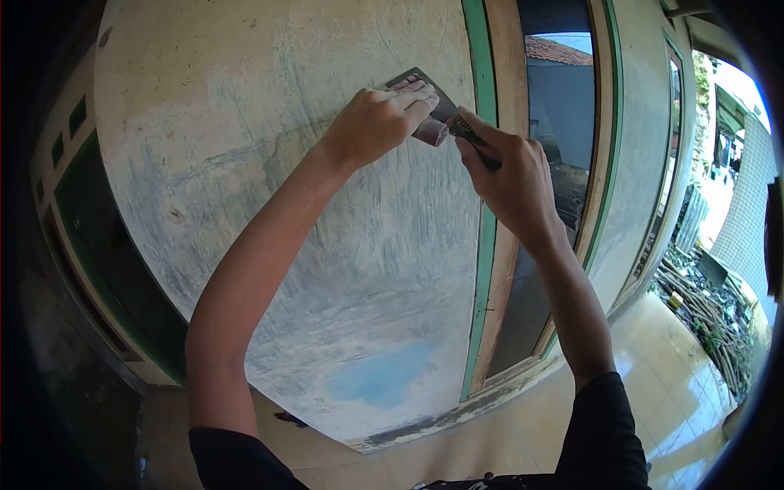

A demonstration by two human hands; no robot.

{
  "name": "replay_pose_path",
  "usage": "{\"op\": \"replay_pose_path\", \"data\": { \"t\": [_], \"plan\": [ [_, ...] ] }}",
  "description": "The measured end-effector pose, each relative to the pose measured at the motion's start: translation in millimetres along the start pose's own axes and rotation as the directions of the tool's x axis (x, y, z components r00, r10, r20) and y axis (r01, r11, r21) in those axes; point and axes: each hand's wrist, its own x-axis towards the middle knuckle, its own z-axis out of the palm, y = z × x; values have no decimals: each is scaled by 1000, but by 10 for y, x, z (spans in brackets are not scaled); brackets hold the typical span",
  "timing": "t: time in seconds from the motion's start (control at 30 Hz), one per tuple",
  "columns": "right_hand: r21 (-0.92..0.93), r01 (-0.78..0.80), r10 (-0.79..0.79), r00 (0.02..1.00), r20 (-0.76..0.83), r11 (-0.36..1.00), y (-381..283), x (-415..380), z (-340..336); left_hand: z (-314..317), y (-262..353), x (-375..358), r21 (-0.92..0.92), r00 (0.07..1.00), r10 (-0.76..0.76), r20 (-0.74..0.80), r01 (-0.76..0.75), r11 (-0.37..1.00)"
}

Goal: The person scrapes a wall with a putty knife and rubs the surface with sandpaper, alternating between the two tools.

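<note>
My right hand (510, 167) is closed around the dark handle of a putty knife (445, 106), whose wide metal blade lies near the wall at the upper middle. My left hand (384, 118) reaches to the same spot, its whitened fingertips over the blade. Curled under those fingers is a brown piece of sandpaper (430, 132), its rolled end showing beside the blade. The wall (367, 237) carries pale, scuffed paint with grey streaks and scratches. Low on it is a light blue patch (382, 374). The blade's edge is partly hidden by my left fingers.
A green-edged wooden window frame (506, 57) with dark glass stands just right of my hands. Further right are a tiled floor (653, 351) and a pile of sticks and debris (710, 314). A dark green-framed opening (106, 237) lies at the left.
</note>
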Motion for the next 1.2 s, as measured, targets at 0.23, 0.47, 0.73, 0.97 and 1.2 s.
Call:
{"op": "replay_pose_path", "data": {
  "t": [0.23,0.47,0.73,0.97,1.2],
  "plan": [
    [-11,-54,54,998,-10,998,-63,332,-106,78,-272,211,-45,973,-191,133,199,979],
    [-33,-37,37,999,0,999,94,163,-67,212,-176,185,-72,999,-46,-26,44,996],
    [-2,-67,67,995,70,998,123,103,-194,192,3,273,-63,998,-56,-17,55,997],
    [3,-1,1,1000,-13,1000,175,368,-78,268,-256,344,-104,996,-87,3,87,991],
    [42,-39,37,999,39,998,72,93,-88,146,22,128,-43,997,-61,-39,60,997]
  ]
}}
